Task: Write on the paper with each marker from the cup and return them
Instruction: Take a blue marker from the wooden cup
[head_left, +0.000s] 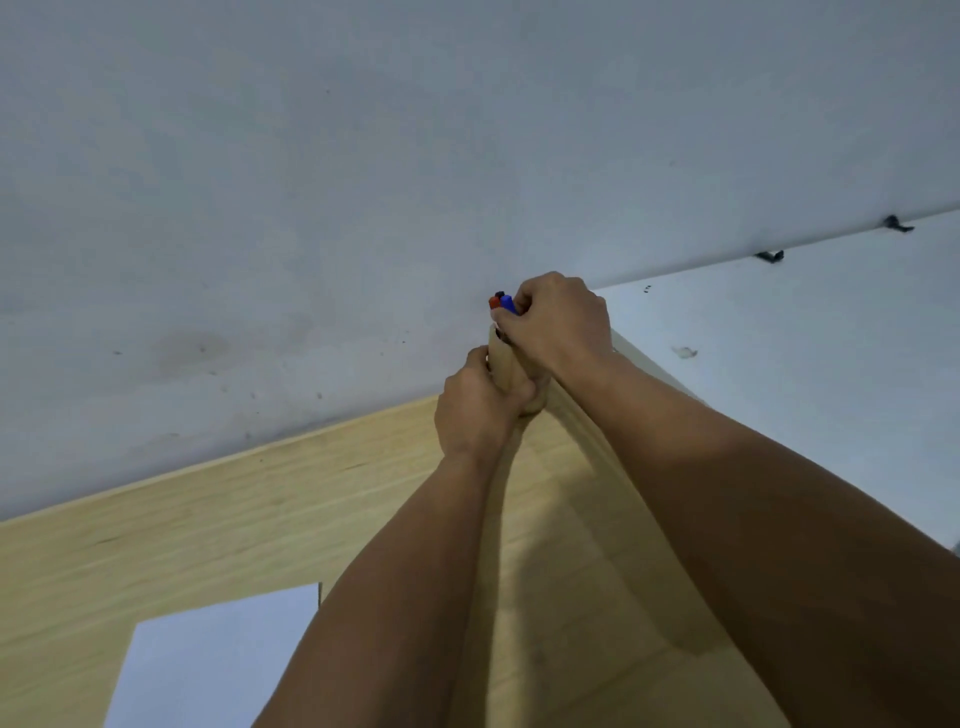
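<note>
I am at a plain desk in plain indoor room, perhaps an office: a light wood-grain tabletop (208, 519) set into a corner of scuffed, bare white walls (363, 182), a white paper sheet (208, 665) lying on it.

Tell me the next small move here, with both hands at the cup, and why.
Probably lift one marker straight up out of the cup. The left hand wraps the cup at the table's far corner, the right hand closes over the markers standing in it, and the paper lies near and looks blank. Which marker the fingers pinch is hidden.
</note>
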